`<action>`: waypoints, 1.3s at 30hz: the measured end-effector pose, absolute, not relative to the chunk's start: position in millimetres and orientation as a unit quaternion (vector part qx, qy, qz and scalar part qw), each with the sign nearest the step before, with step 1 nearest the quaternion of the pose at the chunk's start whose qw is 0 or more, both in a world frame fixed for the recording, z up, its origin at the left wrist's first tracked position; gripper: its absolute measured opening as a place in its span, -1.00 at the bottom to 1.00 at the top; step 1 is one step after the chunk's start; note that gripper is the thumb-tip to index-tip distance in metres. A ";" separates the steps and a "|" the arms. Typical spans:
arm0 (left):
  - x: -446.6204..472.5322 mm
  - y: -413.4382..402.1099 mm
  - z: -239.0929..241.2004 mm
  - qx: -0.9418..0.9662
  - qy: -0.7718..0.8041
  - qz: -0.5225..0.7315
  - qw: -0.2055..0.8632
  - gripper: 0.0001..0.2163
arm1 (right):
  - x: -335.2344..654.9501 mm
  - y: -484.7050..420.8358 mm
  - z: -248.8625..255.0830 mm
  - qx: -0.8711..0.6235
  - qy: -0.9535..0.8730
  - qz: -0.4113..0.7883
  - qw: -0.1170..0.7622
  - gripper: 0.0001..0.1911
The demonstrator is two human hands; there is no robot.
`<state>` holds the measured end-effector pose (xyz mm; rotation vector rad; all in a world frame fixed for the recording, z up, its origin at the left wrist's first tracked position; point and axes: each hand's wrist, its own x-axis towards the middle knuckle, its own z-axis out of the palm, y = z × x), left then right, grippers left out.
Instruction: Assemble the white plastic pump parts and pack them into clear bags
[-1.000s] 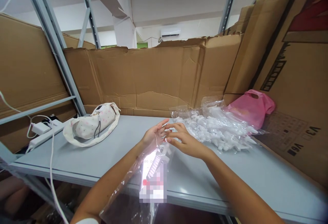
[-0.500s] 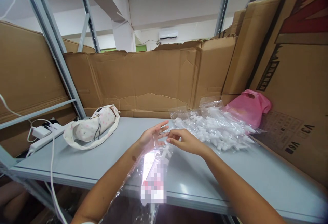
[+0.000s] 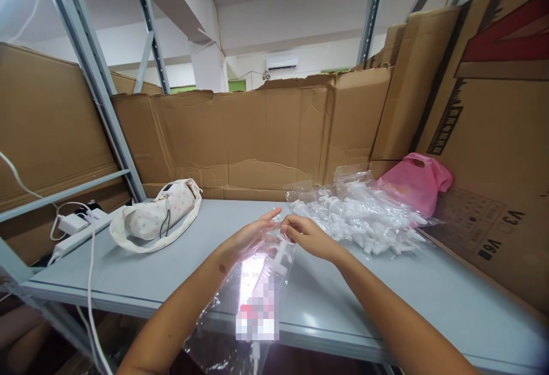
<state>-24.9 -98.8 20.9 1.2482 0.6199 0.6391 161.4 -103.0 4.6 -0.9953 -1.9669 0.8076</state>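
I'm watching a person handling a clear bag (image 3: pixel 228 300) at six o'clock, a white piece (image 3: pixel 281 258) showing inside; the right hand (image 3: pixel 311 239) is pinching its upper edge; the left (image 3: pixel 249 236) is extending fingers, grip unclear; the next move seemingly is calling for steadied film; at four o'clock, clear packets (image 3: pixel 364 220) are holding white pieces.

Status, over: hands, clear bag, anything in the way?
Left hand, fingers extended, at clear bag; right hand seemingly pinching its top edge. White piece inside. Lit screen overlaps bag in view; white pile beyond right hand.
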 end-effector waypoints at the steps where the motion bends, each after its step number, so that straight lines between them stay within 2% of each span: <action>1: -26.6 -102.5 23.9 0.576 0.289 0.285 0.709 -0.41 | 160.9 -103.7 4.9 -0.393 -0.767 0.325 0.390 -0.77; 4: -32.9 -116.5 31.8 0.629 0.289 0.288 0.662 -0.27 | 160.3 -103.5 4.4 -0.408 -0.753 0.325 0.402 -0.77; 8: -41.4 -142.8 41.1 0.731 0.324 0.262 0.540 0.10 | 161.6 -101.3 4.0 -0.429 -0.726 0.332 0.422 -0.78; 9: -42.7 -149.7 43.1 0.753 0.345 0.254 0.499 0.14 | 162.1 -100.9 4.5 -0.429 -0.720 0.340 0.426 -0.78; 13: -46.2 -166.8 47.0 0.790 0.402 0.245 0.392 0.06 | 167.1 -101.8 10.6 -0.391 -0.714 0.415 0.406 -0.75; 18: -58.1 -159.0 40.1 0.756 0.391 0.237 0.468 0.08 | 182.1 -108.0 25.4 -0.334 -0.725 0.487 0.354 -0.72; 22: -67.6 -153.6 34.4 0.738 0.372 0.222 0.517 0.04 | 189.9 -112.2 40.6 -0.313 -0.749 0.511 0.283 -0.78; 25: -69.8 -158.3 33.9 0.734 0.377 0.242 0.511 0.02 | 186.6 -116.3 58.6 -0.343 -0.774 0.474 0.241 -0.85; 28: -70.3 -167.7 36.2 0.728 0.393 0.271 0.492 -0.01 | 176.5 -126.2 81.9 -0.392 -0.806 0.392 0.206 -0.90; 30: -70.7 -174.6 38.3 0.729 0.401 0.298 0.468 -0.03 | 167.0 -136.9 97.1 -0.422 -0.821 0.321 0.213 -0.91; 33: -71.7 -185.3 40.0 0.749 0.402 0.356 0.388 -0.05 | 149.4 -157.4 115.8 -0.439 -0.836 0.199 0.262 -0.89; 35: -72.4 -193.8 40.3 0.767 0.393 0.418 0.289 -0.03 | 136.8 -171.5 126.3 -0.439 -0.837 0.110 0.308 -0.87; 39: -74.5 -216.3 47.0 0.782 0.321 0.533 -0.043 -0.10 | 115.3 -193.3 145.6 -0.433 -0.828 0.016 0.356 -0.87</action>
